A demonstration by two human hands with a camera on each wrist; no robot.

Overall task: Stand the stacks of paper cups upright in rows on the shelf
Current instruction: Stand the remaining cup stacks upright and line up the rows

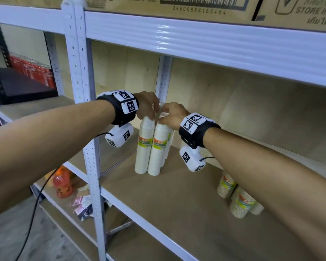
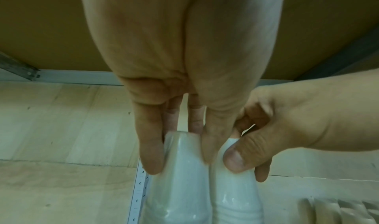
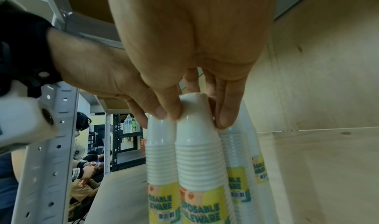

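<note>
Two plastic-wrapped stacks of white paper cups stand upright side by side near the back left corner of the shelf board [image 1: 177,204]. My left hand [image 1: 149,110] pinches the top of the left stack [image 1: 143,147], with fingers and thumb on either side of it [image 2: 180,170]. My right hand [image 1: 169,115] grips the top of the right stack [image 1: 157,151], its thumb and fingers curled round the top cup [image 3: 197,130]. More upright stacks [image 3: 235,154] stand close behind these two. Other stacks [image 1: 241,202] lie on their sides at the right, under my right forearm.
A white perforated post [image 1: 90,147] rises just left of the stacks, and another post [image 1: 165,76] stands at the back. Cardboard boxes [image 1: 196,6] sit on the shelf above. An orange bottle [image 1: 63,185] lies on the lower shelf. People sit beyond the rack [image 3: 84,170].
</note>
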